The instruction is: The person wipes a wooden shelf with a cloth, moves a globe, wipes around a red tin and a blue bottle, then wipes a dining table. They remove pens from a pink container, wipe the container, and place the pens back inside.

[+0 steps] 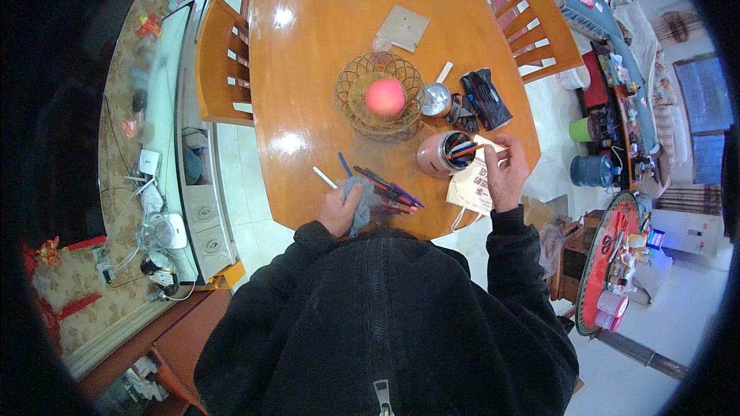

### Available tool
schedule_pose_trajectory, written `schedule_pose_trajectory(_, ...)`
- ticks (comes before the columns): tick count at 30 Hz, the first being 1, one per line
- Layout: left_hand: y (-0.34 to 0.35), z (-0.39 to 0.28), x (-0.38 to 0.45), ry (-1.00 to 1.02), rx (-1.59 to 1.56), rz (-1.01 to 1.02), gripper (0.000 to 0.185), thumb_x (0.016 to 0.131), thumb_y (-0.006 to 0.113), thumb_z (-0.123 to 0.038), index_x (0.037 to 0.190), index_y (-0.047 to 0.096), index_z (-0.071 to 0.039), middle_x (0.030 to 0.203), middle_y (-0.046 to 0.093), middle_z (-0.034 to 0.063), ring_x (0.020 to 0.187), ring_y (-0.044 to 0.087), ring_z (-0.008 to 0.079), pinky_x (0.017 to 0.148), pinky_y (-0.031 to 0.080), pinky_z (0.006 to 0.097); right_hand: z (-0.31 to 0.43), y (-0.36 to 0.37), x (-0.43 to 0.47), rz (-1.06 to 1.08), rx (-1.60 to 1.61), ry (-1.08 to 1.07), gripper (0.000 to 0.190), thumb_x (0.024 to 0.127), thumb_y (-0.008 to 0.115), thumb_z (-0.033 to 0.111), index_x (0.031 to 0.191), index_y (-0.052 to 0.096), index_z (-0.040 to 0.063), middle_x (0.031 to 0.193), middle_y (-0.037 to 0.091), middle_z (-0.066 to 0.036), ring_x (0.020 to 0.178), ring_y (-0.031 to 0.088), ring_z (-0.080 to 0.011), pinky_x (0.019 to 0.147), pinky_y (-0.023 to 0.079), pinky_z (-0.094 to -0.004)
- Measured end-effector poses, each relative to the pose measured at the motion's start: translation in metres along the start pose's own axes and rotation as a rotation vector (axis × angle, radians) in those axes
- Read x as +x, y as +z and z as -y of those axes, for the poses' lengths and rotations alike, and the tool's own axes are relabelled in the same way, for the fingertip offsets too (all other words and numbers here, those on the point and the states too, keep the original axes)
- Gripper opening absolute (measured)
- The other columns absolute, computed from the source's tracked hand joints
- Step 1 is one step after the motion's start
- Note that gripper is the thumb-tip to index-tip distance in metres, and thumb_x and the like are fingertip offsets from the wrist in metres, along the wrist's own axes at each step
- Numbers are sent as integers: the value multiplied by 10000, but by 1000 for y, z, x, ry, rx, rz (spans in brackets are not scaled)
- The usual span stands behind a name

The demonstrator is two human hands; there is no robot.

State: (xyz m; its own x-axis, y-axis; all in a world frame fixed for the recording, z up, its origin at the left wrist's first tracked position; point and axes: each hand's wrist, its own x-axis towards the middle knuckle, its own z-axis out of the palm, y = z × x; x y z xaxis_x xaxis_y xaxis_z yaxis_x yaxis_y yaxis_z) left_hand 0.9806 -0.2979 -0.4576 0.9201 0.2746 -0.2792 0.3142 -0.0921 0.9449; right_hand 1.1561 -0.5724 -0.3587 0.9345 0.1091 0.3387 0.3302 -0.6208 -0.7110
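A grey-blue cloth [359,208] is bunched in my left hand [339,211] near the table's front edge. Beside it lie several pens [386,188], loosely heaped; a white pen and a blue one point away from me. My right hand [506,173] pinches the end of an orange pen [467,151] at the mouth of a pink jar [435,154]. The jar lies tilted with its opening towards my right hand, and several pens stick out of it. Under the jar's mouth and my right hand is a cream paper bag [465,189] with printed writing and a white handle.
Beyond the jar, a wire basket [347,92] holds a pink-red ball-like object [385,97]. Right of it are an open tin [436,99], a black pouch [487,98] and a white strip [444,72]. A square plate [403,28] lies farther back. Wooden chairs [222,60] flank the table [312,23].
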Motion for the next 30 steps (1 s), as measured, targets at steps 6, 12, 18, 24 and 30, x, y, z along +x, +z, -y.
schedule_pose_trajectory(6, -12, -2, 2, -199, -340, -166, 362, 1019, 541, -338, 892, 647, -16, 705, 605, 7, 579, 557, 99, 537, 456, 278, 4, 42, -41, 332, -10, -374, 156, 860, 692, 68, 1005, 640, 47, 873, 648, -129, 725, 660, -292, 633, 518, -356)
schedule_pose_trajectory(12, -12, -3, -1, -165, -289, -260, 367, 1017, 544, -344, 912, 657, -12, 720, 619, 28, 581, 580, 110, 531, 465, 286, -2, 138, -70, 908, -224, -269, 224, 929, 596, 252, 971, 641, 36, 929, 649, -186, 865, 645, -376, 728, 516, -448)
schedule_pose_trajectory(18, -17, 6, -10, -234, -480, -265, 384, 1014, 545, -365, 1012, 658, 2, 791, 652, 59, 630, 610, 133, 595, 496, 289, 0, 169, -63, 966, -96, -151, 282, 914, 617, 309, 969, 630, 32, 921, 661, -203, 855, 644, -398, 720, 505, -474)
schedule_pose_trajectory(24, -27, 21, -2, -284, -410, -325, 471, 1035, 472, -420, 1061, 654, 13, 875, 677, 66, 760, 628, 149, 719, 510, 295, -12, 165, -43, 896, 81, -179, 264, 960, 599, 260, 1023, 602, 4, 929, 693, -150, 755, 670, -279, 629, 507, -383)
schedule_pose_trajectory(30, -18, -8, 12, -255, -629, -198, 571, 1038, 387, -506, 1119, 641, 0, 977, 693, 87, 841, 663, 169, 762, 531, 315, -6, 148, -43, 924, 891, 541, 168, 952, 597, 185, 893, 632, 32, 835, 618, -38, 748, 592, -150, 621, 489, -284)
